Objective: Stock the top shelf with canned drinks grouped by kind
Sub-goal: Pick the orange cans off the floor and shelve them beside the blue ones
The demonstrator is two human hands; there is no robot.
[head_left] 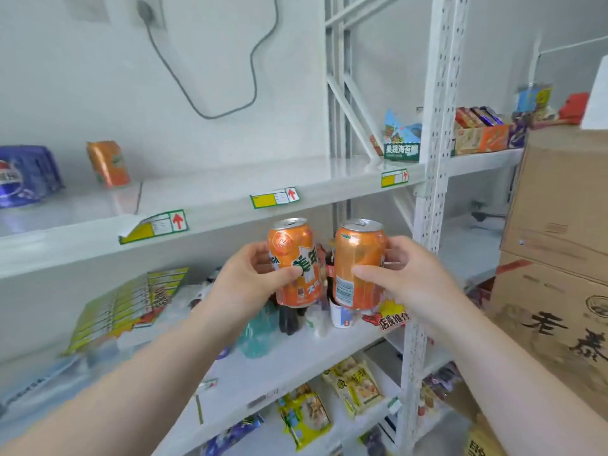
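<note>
My left hand (255,274) grips an orange soda can (297,258) upright, just below the front edge of the white top shelf (230,205). My right hand (404,271) grips a second orange soda can (360,258) beside it, a small gap between the two. On the top shelf at the left stands a lone orange can (108,164). Left of it sit blue cola cans (26,176), blurred at the frame's edge. Most of the top shelf to the right of the orange can is bare.
A green snack box (402,139) stands at the top shelf's right end by the perforated upright (434,179). Bottles and a cup stand on the shelf below, behind the held cans. Stacked cardboard boxes (559,258) fill the right side. Snack bags lie on lower shelves.
</note>
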